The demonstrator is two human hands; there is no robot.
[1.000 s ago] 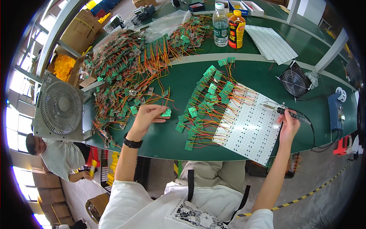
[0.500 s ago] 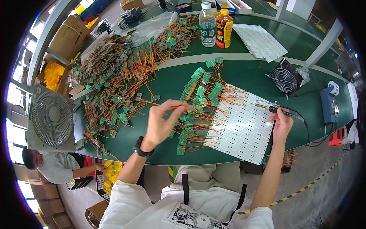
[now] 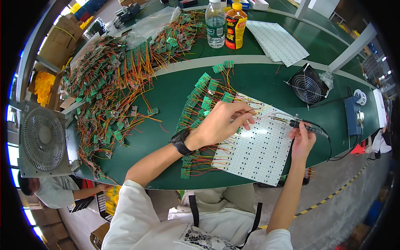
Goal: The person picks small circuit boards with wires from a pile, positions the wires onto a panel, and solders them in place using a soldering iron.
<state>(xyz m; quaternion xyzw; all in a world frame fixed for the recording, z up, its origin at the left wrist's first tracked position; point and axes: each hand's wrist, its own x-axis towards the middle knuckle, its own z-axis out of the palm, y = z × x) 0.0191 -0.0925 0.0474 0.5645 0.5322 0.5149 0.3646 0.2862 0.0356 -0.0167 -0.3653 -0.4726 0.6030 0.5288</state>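
My left hand (image 3: 227, 121) is closed in a pinch over the upper left of a white dotted panel (image 3: 256, 152), with thin wires (image 3: 261, 111) at its fingertips. My right hand (image 3: 303, 141) grips a soldering iron (image 3: 306, 126) by its dark handle, above the panel's right edge. The iron's tip points left, toward the pinched wires. Small green circuit boards (image 3: 192, 104) with red and yellow wires lie in a slanting row along the panel's left side, their wires reaching onto it. My left hand and wrist cover part of that row.
A big heap of wired circuit boards (image 3: 98, 71) spreads over the left. Beyond stand a clear bottle (image 3: 215, 27), a yellow-capped bottle (image 3: 236, 28) and stacked white panels (image 3: 277, 41). A small black fan (image 3: 308, 86) and a blue soldering station (image 3: 353, 116) sit right. Another person (image 3: 56, 192) works lower left.
My left hand has moved right, from over the green boards to the panel, near the iron's tip. My right hand still holds the soldering iron. The whole view has shifted slightly.
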